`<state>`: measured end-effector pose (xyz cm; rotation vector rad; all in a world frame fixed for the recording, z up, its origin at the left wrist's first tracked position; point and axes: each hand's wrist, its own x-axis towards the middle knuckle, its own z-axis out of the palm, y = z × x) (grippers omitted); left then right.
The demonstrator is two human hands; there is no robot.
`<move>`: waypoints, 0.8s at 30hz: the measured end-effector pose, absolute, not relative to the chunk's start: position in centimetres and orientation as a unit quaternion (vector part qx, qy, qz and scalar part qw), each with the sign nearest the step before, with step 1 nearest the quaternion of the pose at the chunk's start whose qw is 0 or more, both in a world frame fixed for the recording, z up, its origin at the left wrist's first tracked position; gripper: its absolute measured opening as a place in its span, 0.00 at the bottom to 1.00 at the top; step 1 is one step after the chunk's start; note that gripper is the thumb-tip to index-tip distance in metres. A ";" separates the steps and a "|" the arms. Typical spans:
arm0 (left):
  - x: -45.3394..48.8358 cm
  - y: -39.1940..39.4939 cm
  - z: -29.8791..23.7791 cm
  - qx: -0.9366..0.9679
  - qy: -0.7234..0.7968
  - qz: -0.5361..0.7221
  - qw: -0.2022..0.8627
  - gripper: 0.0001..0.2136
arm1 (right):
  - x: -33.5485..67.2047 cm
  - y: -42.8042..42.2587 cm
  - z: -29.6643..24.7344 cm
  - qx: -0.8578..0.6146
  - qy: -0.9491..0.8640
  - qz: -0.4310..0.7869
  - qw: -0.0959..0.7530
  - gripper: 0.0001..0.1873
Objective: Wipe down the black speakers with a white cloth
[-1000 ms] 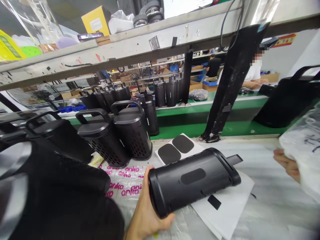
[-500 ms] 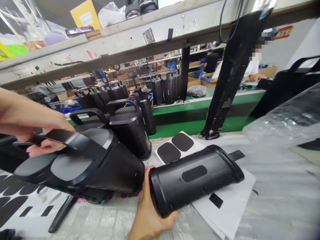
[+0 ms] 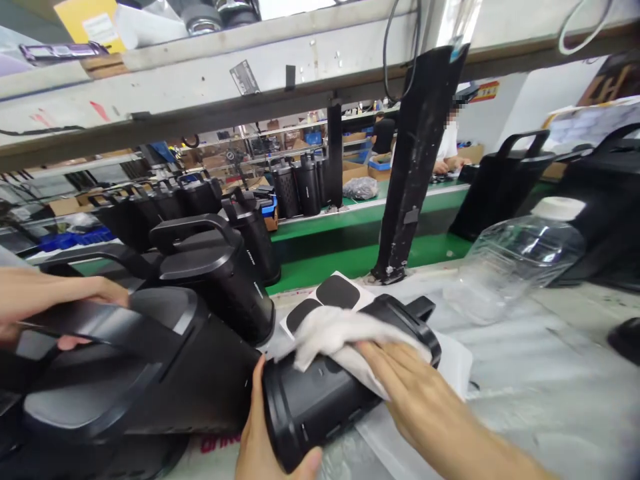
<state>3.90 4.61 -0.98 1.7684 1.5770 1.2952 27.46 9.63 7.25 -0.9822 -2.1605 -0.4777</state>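
A black portable speaker (image 3: 310, 403) with a carry handle lies on its side on the bench. My left hand (image 3: 260, 430) grips its near end, with the thumb and fingers around the rim. A white cloth (image 3: 345, 337) is pressed against the speaker's upper side under my right hand (image 3: 405, 377), and it covers part of the surface. Behind the speaker lies a white sheet with dark rounded pads (image 3: 336, 293), partly hidden by the cloth. Another person's hand (image 3: 85, 293) at the left is on the handle of a second black speaker (image 3: 205, 377), close beside my left hand.
An upright speaker (image 3: 220, 287) stands behind, with several more beyond it. A clear plastic bottle (image 3: 525, 253) lies tilted at the right, near more black speakers (image 3: 500, 180). A black post (image 3: 413, 160) rises at the bench's back edge, below a shelf beam (image 3: 190, 87).
My right hand has come in from the right with the white cloth and now lies on the speaker. The view has turned right, so the bottle shows more fully.
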 end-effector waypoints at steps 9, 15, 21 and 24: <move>3.3 4.6 -0.7 0.630 0.592 0.449 0.225 0.44 | 27.9 10.6 7.1 -0.382 -0.810 -0.234 0.379 0.23; 3.7 4.3 -0.5 0.633 0.586 0.458 0.213 0.43 | 27.5 10.4 6.6 -0.368 -0.829 -0.226 0.357 0.27; 4.3 3.9 0.2 0.624 0.590 0.456 0.233 0.44 | 36.4 14.6 11.6 -0.614 -0.623 0.115 0.471 0.23; 4.5 3.9 0.2 0.612 0.585 0.461 0.265 0.45 | 37.8 13.5 11.9 -0.672 -0.544 0.057 0.499 0.27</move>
